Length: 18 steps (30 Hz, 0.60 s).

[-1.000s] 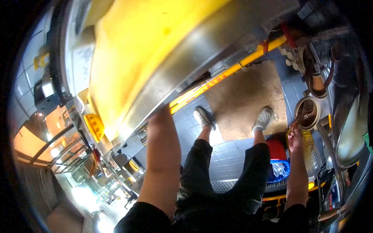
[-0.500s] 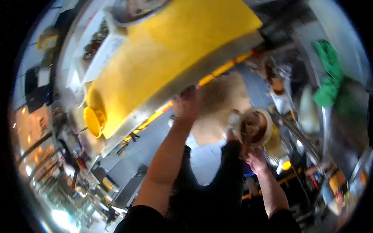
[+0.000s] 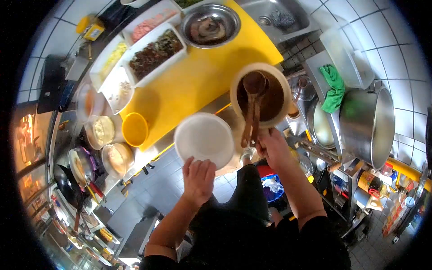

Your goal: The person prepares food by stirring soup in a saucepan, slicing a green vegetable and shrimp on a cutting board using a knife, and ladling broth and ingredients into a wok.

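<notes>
My left hand (image 3: pixel 198 180) is closed on the near edge of a round, whitish lid (image 3: pixel 204 139), its fingers lying over the rim. Beside it, my right hand (image 3: pixel 273 147) grips a cream-coloured round tub (image 3: pixel 285 85) low on its near side. Dark brown sauce (image 3: pixel 274 105) fills part of the tub. A ladle (image 3: pixel 255 84) and what looks like a second one stand in it, their brown-smeared handles leaning over the rim near my right fingers. Whether those fingers also touch the handles I cannot tell. Both lid and tub are held in front of the yellow board's near edge.
On the yellow board (image 3: pixel 180 92) stand a steel bowl (image 3: pixel 210 44) and a yellow cup (image 3: pixel 135 129). White trays of chopped food (image 3: pixel 154 56) line its far left. A sink (image 3: pixel 292 13) lies behind; a large steel pot (image 3: pixel 366 126) and green cloth (image 3: pixel 332 87) are at right.
The tub has come up and forward in my right hand. My left hand has left the counter edge and now holds the whitish lid. The view has shifted and sharpened.
</notes>
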{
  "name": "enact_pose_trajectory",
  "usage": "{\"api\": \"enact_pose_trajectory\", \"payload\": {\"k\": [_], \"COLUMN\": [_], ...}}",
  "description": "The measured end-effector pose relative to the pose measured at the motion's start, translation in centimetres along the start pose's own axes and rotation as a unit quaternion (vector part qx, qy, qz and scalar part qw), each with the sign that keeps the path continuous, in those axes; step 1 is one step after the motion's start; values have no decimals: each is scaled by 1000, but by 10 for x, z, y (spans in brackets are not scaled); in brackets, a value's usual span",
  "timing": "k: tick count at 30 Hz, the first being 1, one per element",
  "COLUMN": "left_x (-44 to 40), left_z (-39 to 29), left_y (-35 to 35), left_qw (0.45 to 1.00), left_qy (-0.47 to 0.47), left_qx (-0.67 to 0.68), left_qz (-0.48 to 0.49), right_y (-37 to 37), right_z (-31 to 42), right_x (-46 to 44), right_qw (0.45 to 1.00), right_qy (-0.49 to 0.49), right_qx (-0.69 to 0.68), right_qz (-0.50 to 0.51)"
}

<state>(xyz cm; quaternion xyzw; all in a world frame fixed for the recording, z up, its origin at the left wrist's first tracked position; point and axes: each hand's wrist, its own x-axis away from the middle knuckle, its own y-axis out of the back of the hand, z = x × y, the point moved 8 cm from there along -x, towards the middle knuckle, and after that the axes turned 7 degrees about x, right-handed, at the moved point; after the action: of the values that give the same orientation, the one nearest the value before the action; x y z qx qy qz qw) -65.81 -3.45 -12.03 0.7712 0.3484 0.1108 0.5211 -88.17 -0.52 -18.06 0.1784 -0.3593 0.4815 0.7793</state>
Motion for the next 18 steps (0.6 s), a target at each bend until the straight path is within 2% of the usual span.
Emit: {"api": "enact_pose_trajectory", "payload": {"k": [3, 7, 11, 14, 15, 18], "left_x": [-23, -68, -91, -95, -92, -94], "left_z": [32, 79, 115, 97, 92, 70], "left_y": [42, 62, 59, 75, 77, 70], "left_qw": [998, 993, 994, 982, 985, 989], "left_qy": [15, 11, 45, 58, 64, 41], "left_qx": [-28, -59, -85, -145, -112, -19], "left_qz": [-62, -101, -53, -105, -116, -139], "right_y": [-51, -100, -136, -142, -141, -115], "right_z": [33, 31, 21, 17, 15, 6], "right_x": [-19, -55, -71, -72, -73, -62], "right_qw": [999, 997, 993, 983, 979, 980], "right_qy": [25, 24, 44, 46, 46, 4], "right_qx": [-43, -79, -108, -146, -155, -163], "right_qz": [-1, -11, 35, 99, 125, 118]}}
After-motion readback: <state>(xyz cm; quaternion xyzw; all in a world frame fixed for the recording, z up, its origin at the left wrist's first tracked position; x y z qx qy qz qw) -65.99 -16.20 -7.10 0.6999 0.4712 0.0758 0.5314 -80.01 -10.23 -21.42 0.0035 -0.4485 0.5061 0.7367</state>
